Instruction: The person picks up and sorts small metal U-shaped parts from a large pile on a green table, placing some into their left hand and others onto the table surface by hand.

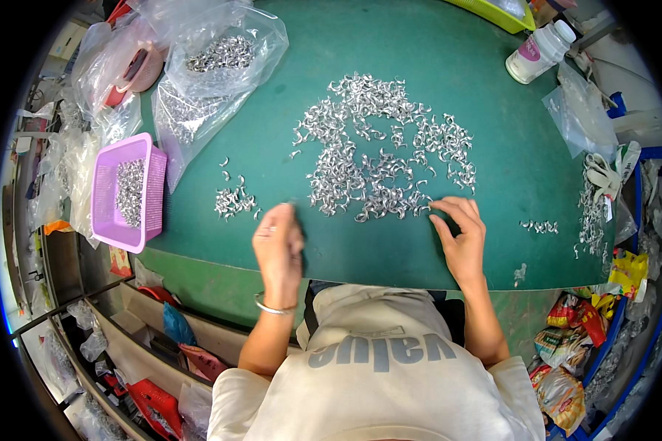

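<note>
A large pile of small curved silvery metal pieces (336, 167) is spread over the middle of the green table. My right hand (463, 234) is at the pile's near right edge, thumb and forefinger apart, with the forefinger tip at a piece there. To the left of the pile, my left hand (278, 239) is curled closed and slightly smeared by motion; what its fingers hold, if anything, is hidden. A smaller group of the same pieces (235, 202) lies just left of that hand. On the right, a short row of pieces (539, 226) sits by itself.
A purple basket (154, 195) with metal pieces stands at the table's left edge. Behind it lies a clear plastic bag (268, 44) of pieces. A white bottle (541, 51) stands at the far right. More pieces (591, 213) and gloves (602, 176) are at the right edge.
</note>
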Tool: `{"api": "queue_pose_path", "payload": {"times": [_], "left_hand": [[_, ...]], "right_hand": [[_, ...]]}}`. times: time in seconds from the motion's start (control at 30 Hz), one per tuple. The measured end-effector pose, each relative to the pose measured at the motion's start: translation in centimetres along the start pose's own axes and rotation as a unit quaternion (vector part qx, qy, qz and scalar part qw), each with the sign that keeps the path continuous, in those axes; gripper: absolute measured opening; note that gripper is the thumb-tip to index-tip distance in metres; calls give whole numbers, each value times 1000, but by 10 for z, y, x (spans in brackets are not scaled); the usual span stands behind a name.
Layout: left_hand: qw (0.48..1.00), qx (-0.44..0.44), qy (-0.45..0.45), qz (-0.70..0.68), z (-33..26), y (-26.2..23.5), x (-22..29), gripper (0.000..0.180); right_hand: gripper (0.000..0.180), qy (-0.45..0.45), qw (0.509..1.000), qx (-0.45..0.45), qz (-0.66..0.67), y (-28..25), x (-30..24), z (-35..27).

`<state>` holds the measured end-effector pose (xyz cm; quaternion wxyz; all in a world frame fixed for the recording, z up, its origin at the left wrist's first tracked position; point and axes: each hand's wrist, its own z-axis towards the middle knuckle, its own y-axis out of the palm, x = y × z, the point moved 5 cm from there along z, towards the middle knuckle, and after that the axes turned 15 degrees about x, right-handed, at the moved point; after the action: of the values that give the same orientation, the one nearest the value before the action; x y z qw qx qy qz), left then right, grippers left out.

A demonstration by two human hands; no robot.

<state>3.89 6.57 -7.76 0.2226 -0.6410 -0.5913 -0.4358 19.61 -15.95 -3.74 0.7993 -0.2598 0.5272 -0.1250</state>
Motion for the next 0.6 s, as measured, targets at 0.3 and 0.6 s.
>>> {"api": "queue_pose_path", "payload": {"times": [0.3,0.6], "left_hand": [[999,-2,-16,-36,-31,13,4,20],[913,-315,155,207,-85,80,-6,22]], "right_hand": [[11,-19,999,34,28,4,-5,-1],[11,309,866,-140,367,12,-30,-33]]}}
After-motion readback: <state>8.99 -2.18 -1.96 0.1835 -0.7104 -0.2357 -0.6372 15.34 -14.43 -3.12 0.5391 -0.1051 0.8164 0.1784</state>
